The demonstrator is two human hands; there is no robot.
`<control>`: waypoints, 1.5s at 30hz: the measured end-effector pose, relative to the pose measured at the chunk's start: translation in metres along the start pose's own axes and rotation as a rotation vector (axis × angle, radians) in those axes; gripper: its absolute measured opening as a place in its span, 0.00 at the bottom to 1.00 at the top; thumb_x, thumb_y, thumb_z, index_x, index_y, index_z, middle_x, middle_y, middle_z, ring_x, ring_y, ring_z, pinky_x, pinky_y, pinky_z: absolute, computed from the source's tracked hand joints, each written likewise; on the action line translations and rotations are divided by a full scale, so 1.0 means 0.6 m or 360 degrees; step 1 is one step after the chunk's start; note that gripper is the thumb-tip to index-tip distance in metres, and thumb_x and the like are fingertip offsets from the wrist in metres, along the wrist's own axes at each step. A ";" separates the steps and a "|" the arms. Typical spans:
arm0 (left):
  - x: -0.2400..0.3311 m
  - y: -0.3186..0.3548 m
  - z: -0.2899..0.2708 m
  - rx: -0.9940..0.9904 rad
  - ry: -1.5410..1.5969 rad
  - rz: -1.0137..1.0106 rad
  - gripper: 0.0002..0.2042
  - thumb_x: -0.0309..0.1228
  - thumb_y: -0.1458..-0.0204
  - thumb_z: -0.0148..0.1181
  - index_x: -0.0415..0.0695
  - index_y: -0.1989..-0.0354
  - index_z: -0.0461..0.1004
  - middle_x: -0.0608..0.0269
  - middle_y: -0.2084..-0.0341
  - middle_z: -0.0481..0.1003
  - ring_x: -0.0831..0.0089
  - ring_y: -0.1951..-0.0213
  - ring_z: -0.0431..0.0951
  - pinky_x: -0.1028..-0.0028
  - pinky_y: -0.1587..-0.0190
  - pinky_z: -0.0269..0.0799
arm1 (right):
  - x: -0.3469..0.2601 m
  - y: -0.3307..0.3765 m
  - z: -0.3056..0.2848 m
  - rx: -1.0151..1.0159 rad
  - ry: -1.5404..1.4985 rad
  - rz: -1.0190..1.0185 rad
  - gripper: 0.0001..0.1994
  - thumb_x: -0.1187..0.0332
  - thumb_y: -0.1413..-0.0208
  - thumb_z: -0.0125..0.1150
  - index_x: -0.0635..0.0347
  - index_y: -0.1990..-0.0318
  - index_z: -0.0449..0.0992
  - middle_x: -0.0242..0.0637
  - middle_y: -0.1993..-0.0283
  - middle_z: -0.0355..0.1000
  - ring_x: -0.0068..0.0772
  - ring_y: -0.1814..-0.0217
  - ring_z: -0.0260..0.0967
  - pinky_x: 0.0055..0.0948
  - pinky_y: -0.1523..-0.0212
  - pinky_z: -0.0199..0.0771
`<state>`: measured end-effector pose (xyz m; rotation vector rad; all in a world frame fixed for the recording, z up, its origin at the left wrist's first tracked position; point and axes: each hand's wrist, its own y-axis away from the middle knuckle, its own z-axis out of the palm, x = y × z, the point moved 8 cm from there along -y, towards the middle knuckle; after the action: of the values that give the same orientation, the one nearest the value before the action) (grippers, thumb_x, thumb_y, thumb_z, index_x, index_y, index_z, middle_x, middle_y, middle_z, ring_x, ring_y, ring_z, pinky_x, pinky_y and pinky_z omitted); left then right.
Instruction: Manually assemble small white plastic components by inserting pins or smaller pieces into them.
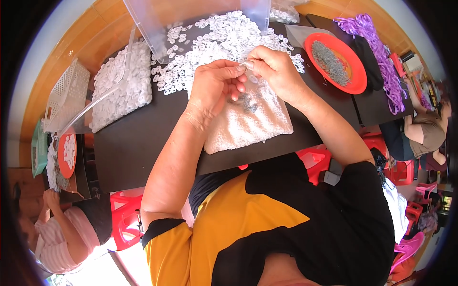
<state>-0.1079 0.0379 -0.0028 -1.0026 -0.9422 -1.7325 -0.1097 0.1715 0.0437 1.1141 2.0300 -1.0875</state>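
My left hand (215, 83) and my right hand (275, 71) meet fingertip to fingertip above a cream towel (253, 126). Each is closed in a pinch, thumb against forefinger; the other left fingers curl loosely. Whatever lies between the fingertips is too small and too covered to name. A small pile of thin grey metal pieces (249, 103) rests on the towel just under my hands. Beyond them spreads a heap of small white plastic pieces (229, 31), oval with holes, across the dark table (129, 162).
Left of my hands stands a clear bin of white pieces (119, 86), beside a white perforated basket (69, 97). Another clear bin (152, 33) stands at the back. A red plate (357, 78) of metal pieces and purple ribbons (369, 38) lie right. Other people sit on both sides.
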 end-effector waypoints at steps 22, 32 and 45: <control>-0.003 -0.002 -0.002 0.0151 -0.0185 0.0138 0.04 0.22 0.47 0.60 0.33 0.67 0.75 0.59 0.78 0.75 0.77 0.82 0.72 0.79 0.83 0.65 | -0.003 0.012 0.001 0.0074 0.0280 -0.0259 0.02 0.77 0.42 0.54 0.65 0.64 0.69 0.37 0.72 0.71 0.28 0.71 0.69 0.27 0.68 0.69; -0.004 0.002 -0.003 0.0229 -0.0146 0.0118 0.04 0.23 0.48 0.59 0.33 0.67 0.74 0.59 0.78 0.75 0.77 0.83 0.71 0.78 0.84 0.64 | 0.011 0.008 0.002 0.0065 0.0176 -0.0163 0.02 0.76 0.42 0.55 0.65 0.66 0.71 0.38 0.72 0.72 0.30 0.71 0.71 0.27 0.68 0.69; -0.002 -0.005 -0.012 0.0198 -0.0009 0.0107 0.06 0.22 0.52 0.60 0.32 0.68 0.74 0.56 0.78 0.75 0.73 0.82 0.73 0.77 0.85 0.63 | -0.008 0.027 0.026 -0.0120 0.1279 -0.0432 0.08 0.66 0.51 0.62 0.61 0.70 0.78 0.39 0.68 0.74 0.44 0.63 0.74 0.43 0.64 0.71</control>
<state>-0.1119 0.0329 -0.0072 -0.9480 -0.9966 -1.5962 -0.0920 0.1615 0.0335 1.4103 2.8808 -0.7195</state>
